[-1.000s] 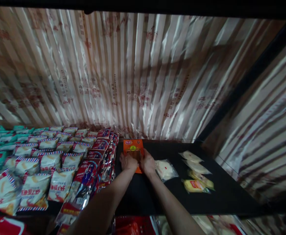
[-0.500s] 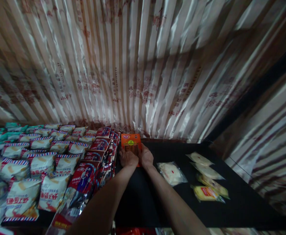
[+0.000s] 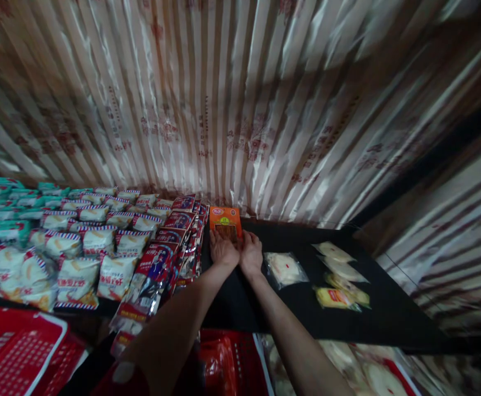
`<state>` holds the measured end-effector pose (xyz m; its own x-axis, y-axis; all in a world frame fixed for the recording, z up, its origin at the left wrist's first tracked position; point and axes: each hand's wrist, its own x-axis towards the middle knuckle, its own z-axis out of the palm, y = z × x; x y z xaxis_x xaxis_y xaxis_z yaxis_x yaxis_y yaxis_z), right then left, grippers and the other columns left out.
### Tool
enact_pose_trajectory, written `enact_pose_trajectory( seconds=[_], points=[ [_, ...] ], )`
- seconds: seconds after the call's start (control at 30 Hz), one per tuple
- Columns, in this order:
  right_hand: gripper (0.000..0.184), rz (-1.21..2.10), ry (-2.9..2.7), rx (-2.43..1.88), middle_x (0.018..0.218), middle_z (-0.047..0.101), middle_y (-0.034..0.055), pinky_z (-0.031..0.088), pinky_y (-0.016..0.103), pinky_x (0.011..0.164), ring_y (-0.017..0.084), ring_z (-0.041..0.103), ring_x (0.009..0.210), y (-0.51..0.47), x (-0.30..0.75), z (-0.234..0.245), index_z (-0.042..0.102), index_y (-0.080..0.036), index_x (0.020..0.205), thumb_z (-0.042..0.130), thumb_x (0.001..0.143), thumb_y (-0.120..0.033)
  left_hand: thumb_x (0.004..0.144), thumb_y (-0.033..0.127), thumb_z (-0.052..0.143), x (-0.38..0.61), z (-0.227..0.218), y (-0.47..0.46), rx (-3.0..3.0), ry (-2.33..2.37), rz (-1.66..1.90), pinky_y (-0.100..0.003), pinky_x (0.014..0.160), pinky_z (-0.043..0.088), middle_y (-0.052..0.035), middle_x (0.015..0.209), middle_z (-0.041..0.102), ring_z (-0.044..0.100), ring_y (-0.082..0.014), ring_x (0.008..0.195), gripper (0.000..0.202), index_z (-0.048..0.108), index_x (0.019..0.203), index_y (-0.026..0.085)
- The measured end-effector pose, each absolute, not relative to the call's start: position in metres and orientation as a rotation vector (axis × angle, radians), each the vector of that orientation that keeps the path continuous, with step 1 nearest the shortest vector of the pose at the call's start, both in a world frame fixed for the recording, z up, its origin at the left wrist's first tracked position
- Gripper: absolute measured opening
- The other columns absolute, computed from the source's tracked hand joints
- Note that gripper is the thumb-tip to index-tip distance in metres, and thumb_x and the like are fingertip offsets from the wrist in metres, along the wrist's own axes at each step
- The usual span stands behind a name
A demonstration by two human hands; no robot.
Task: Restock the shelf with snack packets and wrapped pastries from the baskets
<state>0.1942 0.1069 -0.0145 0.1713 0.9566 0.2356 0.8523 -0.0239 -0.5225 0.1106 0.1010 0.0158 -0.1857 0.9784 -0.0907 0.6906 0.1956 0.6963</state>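
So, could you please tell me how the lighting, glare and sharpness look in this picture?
Head view: dim, the black shelf showing little detail; head view: streaks of glare on the wall and shine on the red packets; head view: soft overall, the small print on the orange pack unreadable.

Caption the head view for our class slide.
Left hand and right hand at a rectangular orange packet beside glossy maroon packets.

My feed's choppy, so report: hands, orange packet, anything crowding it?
Left hand, right hand at near end of orange packet. Packet on black shelf. Red packets close left; white packet right.
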Motion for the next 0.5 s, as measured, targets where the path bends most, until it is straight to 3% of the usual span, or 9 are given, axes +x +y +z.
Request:
enact_pose_trajectory(
  seconds=[0.17, 0.27, 0.4, 0.5],
  points=[
    [0.042, 0.535, -1.591, -1.649, 0.116, 0.055, 0.0125, 0.043, 0.032, 0.091, 0.020, 0.054, 0.103, 0.033, 0.197, -0.009, 0.052, -0.014, 0.120, 0.040, 0.081, -0.023, 0.086, 0.019, 0.042, 0.131, 0.036, 0.036, 1.533, 1.813, 0.780, -0.031, 0.098, 0.039, -0.0141, 0.121, 0.058, 0.054, -0.0225, 0.113, 0.033, 0.059, 0.113, 0.014],
    [0.041, 0.590, -1.480, -1.569, 0.113, 0.057, 0.0100, 0.044, 0.033, 0.092, 0.019, 0.055, 0.102, -0.037, 0.199, -0.019, 0.051, -0.017, 0.119, 0.038, 0.081, -0.024, 0.085, 0.013, 0.039, 0.127, 0.032, -0.042, 1.550, 1.699, 0.827, -0.025, 0.098, 0.039, -0.0080, 0.128, 0.053, 0.052, -0.0164, 0.115, 0.040, 0.054, 0.122, 0.019],
    [0.036, 0.670, -1.598, -1.559, 0.108, 0.061, 0.0094, 0.043, 0.034, 0.093, 0.021, 0.055, 0.105, -0.137, 0.198, -0.049, 0.060, -0.019, 0.109, 0.039, 0.080, -0.021, 0.085, 0.021, 0.043, 0.091, -0.006, -0.160, 1.661, 1.285, 0.896, -0.032, 0.106, 0.033, -0.0081, 0.138, 0.044, 0.043, -0.0207, 0.125, 0.029, 0.064, 0.106, 0.020],
    [0.037, 1.146, -1.984, -1.629, 0.101, 0.067, 0.0079, 0.048, 0.028, 0.081, 0.019, 0.063, 0.093, -0.177, 0.189, -0.071, 0.065, -0.021, 0.104, 0.041, 0.077, -0.013, 0.083, 0.016, 0.045, 0.060, -0.047, -0.213, 1.357, 1.440, 0.713, -0.034, 0.101, 0.038, -0.0113, 0.122, 0.058, 0.053, -0.0212, 0.113, 0.032, 0.062, 0.110, 0.019]
  ],
)
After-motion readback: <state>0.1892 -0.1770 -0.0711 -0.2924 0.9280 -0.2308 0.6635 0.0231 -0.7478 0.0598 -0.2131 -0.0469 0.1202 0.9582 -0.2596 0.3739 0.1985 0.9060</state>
